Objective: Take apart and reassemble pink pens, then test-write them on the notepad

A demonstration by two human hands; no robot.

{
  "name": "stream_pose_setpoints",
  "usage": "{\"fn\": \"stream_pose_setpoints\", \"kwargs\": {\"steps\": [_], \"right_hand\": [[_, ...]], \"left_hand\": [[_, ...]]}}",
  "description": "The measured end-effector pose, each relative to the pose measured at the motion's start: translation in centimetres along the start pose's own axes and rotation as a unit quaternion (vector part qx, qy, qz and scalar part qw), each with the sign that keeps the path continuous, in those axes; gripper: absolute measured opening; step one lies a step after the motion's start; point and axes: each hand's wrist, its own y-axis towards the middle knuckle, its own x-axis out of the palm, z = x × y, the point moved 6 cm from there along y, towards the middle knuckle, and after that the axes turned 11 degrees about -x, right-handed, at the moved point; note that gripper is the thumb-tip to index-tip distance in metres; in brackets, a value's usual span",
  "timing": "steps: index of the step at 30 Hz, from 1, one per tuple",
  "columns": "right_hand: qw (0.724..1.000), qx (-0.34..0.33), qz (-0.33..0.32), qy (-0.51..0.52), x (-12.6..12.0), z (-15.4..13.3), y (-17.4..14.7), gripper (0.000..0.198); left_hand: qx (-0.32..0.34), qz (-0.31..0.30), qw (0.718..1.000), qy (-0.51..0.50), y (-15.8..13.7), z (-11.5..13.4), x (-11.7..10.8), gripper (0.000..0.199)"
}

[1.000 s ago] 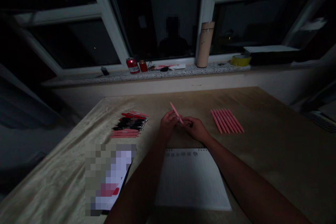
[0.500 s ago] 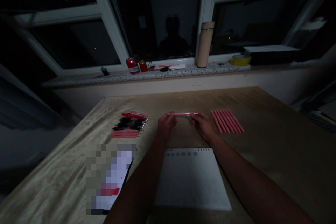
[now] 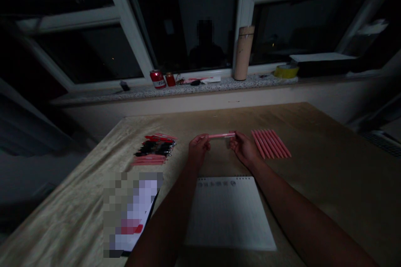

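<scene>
A pink pen lies level between my two hands, above the far side of a spiral notepad. My left hand pinches its left end. At its right end my right hand is closed, thumb and fingers on the tip. Just right of that hand, several pink pens lie side by side in a slanted row. Left of my left hand is a pile of black pens, with red and pink pens at its edges. The notepad lies between my forearms.
A phone-like device, partly pixelated, lies left of my left forearm on the cloth-covered table. Along the windowsill stand a red can, a small red jar, a tan cylinder and a yellow tape roll.
My right hand's fingers have shifted to the pen's right end, so more of the pen shows between the hands. My left hand stays almost where it was.
</scene>
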Motion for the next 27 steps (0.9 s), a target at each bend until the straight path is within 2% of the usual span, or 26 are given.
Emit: {"fn": "stream_pose_setpoints", "kwargs": {"steps": [6,16,27], "right_hand": [[1.000,0.008,-0.014,-0.006,-0.33,0.23,0.30,0.020],[1.000,0.019,0.012,0.013,-0.59,0.32,0.29,0.015],[0.999,0.017,0.020,0.036,-0.56,0.08,0.21,0.014]], "left_hand": [[-0.002,-0.007,1.000,-0.014,0.01,0.00,0.03,0.035],[-0.017,0.023,0.999,-0.034,-0.06,0.13,-0.20,0.035],[-0.013,0.013,0.999,-0.026,0.31,-0.18,-0.33,0.036]]}}
